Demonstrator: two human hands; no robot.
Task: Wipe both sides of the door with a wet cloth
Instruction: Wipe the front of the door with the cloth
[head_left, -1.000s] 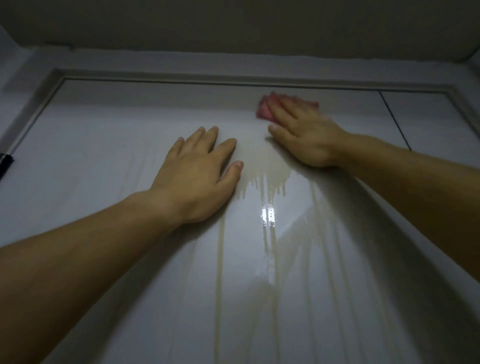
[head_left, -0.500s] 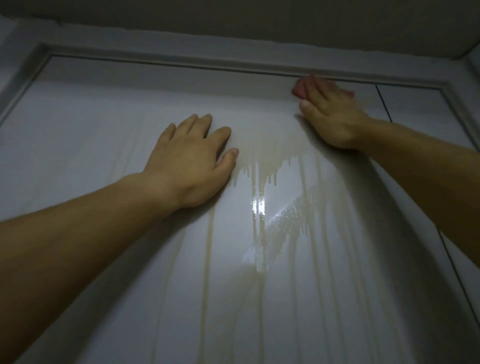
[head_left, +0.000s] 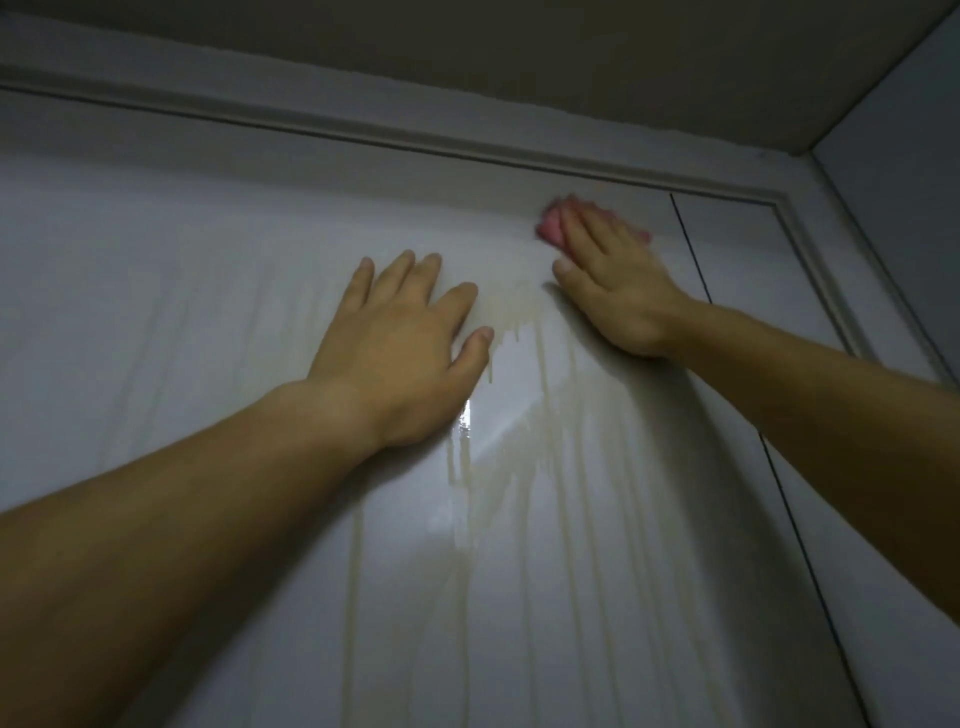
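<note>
The white door (head_left: 156, 322) fills the view, seen from below toward its top edge. Wet streaks (head_left: 545, 467) run down its middle. My left hand (head_left: 405, 343) lies flat on the door with fingers spread, holding nothing. My right hand (head_left: 618, 280) presses a pink cloth (head_left: 550, 226) flat against the door near its top right part. Most of the cloth is hidden under the fingers.
The door frame (head_left: 363, 130) runs along the top and down the right side (head_left: 815, 270). A dark vertical seam (head_left: 691, 249) crosses the door right of my right hand. The ceiling (head_left: 571, 62) is above and a side wall (head_left: 904, 182) stands at the right.
My right hand has slid the cloth down a little from the top edge. The view has swung to the right. My left hand has stayed flat on the door.
</note>
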